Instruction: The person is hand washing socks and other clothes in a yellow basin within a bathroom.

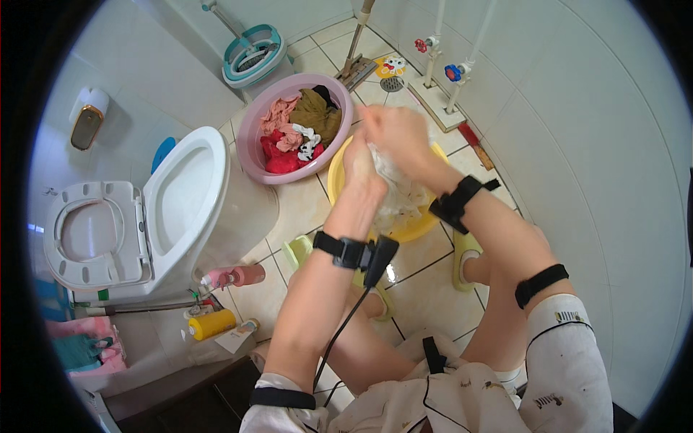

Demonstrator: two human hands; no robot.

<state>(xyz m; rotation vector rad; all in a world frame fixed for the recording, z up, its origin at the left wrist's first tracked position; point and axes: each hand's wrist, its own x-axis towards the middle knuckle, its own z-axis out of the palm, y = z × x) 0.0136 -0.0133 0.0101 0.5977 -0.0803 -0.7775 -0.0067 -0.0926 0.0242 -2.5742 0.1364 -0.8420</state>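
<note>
A wet-looking white cloth with small dark marks hangs in folds over a yellow plastic basin on the tiled floor. My left hand grips the cloth above the basin's left side. Just right of it and slightly farther away, my right hand is closed in a blurred fist over the cloth's upper part. The two hands are close together, and the fingers are partly hidden by motion blur. Much of the basin's inside is covered by the cloth and my forearms.
A pink basin of clothes touches or nearly touches the yellow one. The toilet stands left, with a pink bottle and a yellow bottle nearby. Mop bucket, floor squeegee, red brush and valved pipes lie beyond.
</note>
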